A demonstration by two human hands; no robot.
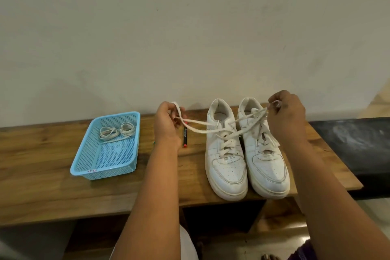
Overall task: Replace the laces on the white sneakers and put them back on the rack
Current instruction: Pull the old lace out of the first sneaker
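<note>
Two white sneakers stand side by side on the wooden bench (52, 192), toes toward me: the left sneaker (225, 154) and the right sneaker (268, 158). The left sneaker's lace (198, 127) is pulled out to both sides. My left hand (166, 124) grips one end, looped over its fingers, to the left of the shoes. My right hand (287, 116) pinches the other end above the right sneaker. The right sneaker's lace stays threaded, partly hidden by my right wrist.
A light blue plastic basket (84, 164) sits at the left of the bench with two coiled laces (117, 132) inside. A black pen with a red tip (185, 137) lies between basket and shoes. A plain wall stands close behind. A dark ledge (354, 143) lies at the right.
</note>
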